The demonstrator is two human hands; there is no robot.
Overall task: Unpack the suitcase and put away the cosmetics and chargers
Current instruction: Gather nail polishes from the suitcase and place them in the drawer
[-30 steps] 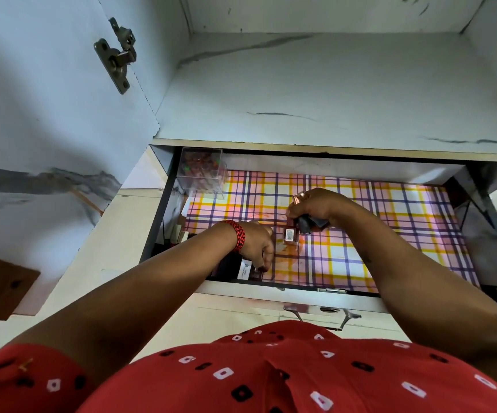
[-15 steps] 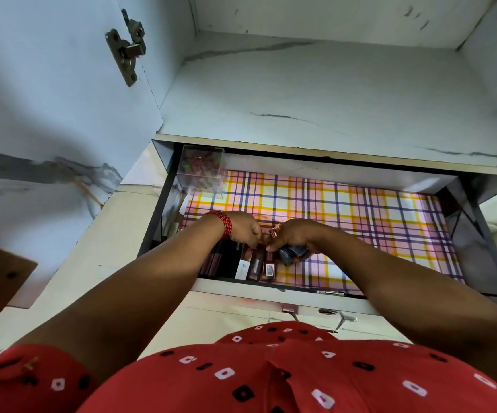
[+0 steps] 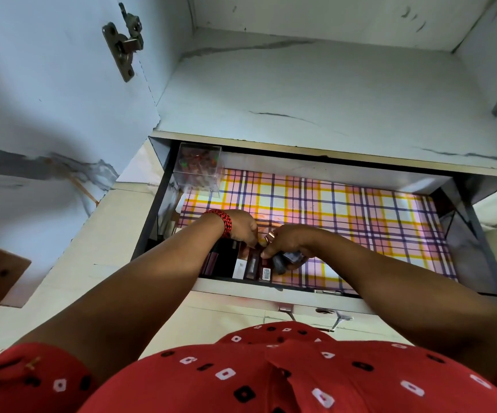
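- The left hand [image 3: 242, 229] has its fingers [image 3: 252, 239] bent down onto the row of cosmetics [image 3: 242, 265]. The tips are hidden among the boxes, so I cannot tell whether they pinch one or only touch the tops.
- The right hand [image 3: 290, 242] is just at 3 o'clock of the left, nearly touching it. Its fingers are curled round a few dark items [image 3: 289, 261], and a small copper-coloured cap [image 3: 271, 235] shows at the knuckles. Whether these are cosmetics or charger parts is unclear.
- The cosmetics stand packed side by side at about 7 o'clock in the drawer [image 3: 271, 295], against its front wall. The barcode box [image 3: 266, 274] is at the right end of the row.
- The plaid liner [image 3: 360, 216] lies bare toward 3 o'clock, and a clear box of pins [image 3: 198, 168] sits in the 11 o'clock corner.
- Likely step: adding the held items at the right end of the row.
- Risk: the right hand holds several items at once, so loosening it to release one could drop the others onto the liner.
- Risk: the upright boxes look narrow, and a nudge from either hand could topple them in a chain toward 3 o'clock.
- Risk: the hands are crowded together and may knock each other.
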